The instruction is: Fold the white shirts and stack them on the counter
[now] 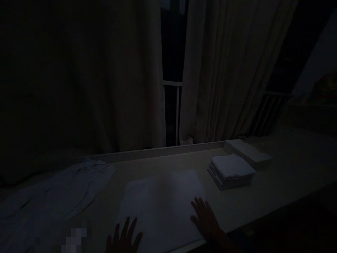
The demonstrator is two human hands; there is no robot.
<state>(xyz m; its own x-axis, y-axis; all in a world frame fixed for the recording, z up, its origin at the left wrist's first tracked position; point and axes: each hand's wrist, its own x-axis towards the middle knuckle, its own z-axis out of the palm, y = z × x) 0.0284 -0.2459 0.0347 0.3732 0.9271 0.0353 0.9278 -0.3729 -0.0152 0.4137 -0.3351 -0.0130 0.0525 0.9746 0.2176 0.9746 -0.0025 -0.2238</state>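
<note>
A pale cloth (160, 214) lies spread flat on the table (168, 163) in front of me. At its near left edge, my left hand (123, 239) rests with the fingers spread, its wrist cut off by the frame. My right hand (205, 219) lies on the cloth's right side, fingers stretched out. Neither hand holds anything. To the right, beyond my right hand, stands a neat stack of folded cloths (231, 170). A crumpled heap of pale cloth (71, 186) covers the table's left part. The scene is very dark, so fine detail is lost.
A long low pale box or block (249, 153) sits behind the stack. A raised ledge (168, 151) runs along the table's back edge. Long curtains (131, 77) hang behind it, with a railing (172, 83) showing in the gap between them. A blurred patch covers the lower left.
</note>
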